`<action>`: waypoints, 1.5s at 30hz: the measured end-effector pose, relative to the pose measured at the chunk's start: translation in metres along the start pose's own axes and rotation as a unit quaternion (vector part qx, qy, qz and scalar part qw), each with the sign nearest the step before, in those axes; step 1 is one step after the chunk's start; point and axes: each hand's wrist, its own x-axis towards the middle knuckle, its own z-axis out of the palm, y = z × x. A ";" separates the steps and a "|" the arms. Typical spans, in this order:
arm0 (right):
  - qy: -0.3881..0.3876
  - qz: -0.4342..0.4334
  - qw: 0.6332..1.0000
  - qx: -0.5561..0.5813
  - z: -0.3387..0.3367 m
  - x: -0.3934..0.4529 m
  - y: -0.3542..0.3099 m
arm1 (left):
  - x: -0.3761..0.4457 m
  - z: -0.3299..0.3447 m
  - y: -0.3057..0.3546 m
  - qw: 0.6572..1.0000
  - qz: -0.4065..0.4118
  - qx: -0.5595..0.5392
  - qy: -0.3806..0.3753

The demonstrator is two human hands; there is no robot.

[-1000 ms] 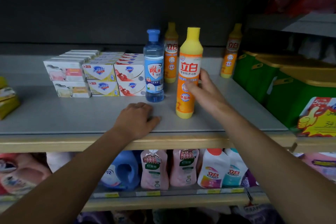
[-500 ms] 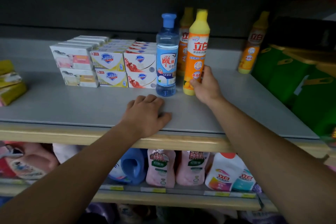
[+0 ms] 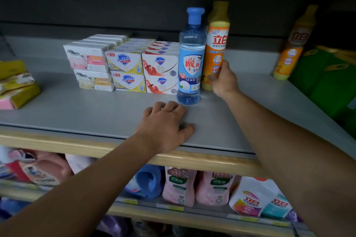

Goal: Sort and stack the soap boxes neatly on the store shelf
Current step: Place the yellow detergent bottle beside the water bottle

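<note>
Soap boxes stand in three neat rows, two high, on the grey shelf (image 3: 77,109): white-and-pink boxes (image 3: 86,61) at left, yellow Safeguard boxes (image 3: 125,63) in the middle, red Safeguard boxes (image 3: 160,65) at right. A blue bottle (image 3: 190,59) stands right beside the red boxes. My right hand (image 3: 223,79) grips the lower part of an orange-and-yellow bottle (image 3: 216,44) just behind and right of the blue one. My left hand (image 3: 165,125) rests palm down on the shelf's front edge, fingers curled, holding nothing.
Yellow and pink packs (image 3: 17,86) lie at the shelf's far left. Another orange bottle (image 3: 294,44) and green containers (image 3: 327,75) stand at the right. The shelf below holds pink pouches (image 3: 179,186), a blue jug (image 3: 148,183) and white detergent bags (image 3: 252,196).
My right hand has pushed the orange bottle back from the shelf's front to a spot beside and behind the blue bottle. My left hand has stayed on the shelf edge.
</note>
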 end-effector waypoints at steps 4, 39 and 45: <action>-0.001 0.009 1.000 -0.003 0.003 0.005 -0.003 | -0.001 -0.001 0.002 1.000 -0.004 0.002 -0.002; -0.073 0.046 0.935 -0.344 -0.189 -0.096 0.110 | 0.167 0.010 0.177 0.924 0.017 -0.381 0.011; -0.067 0.042 0.939 -0.334 -0.189 -0.095 0.113 | 0.253 0.041 0.213 0.919 -0.001 -0.395 0.020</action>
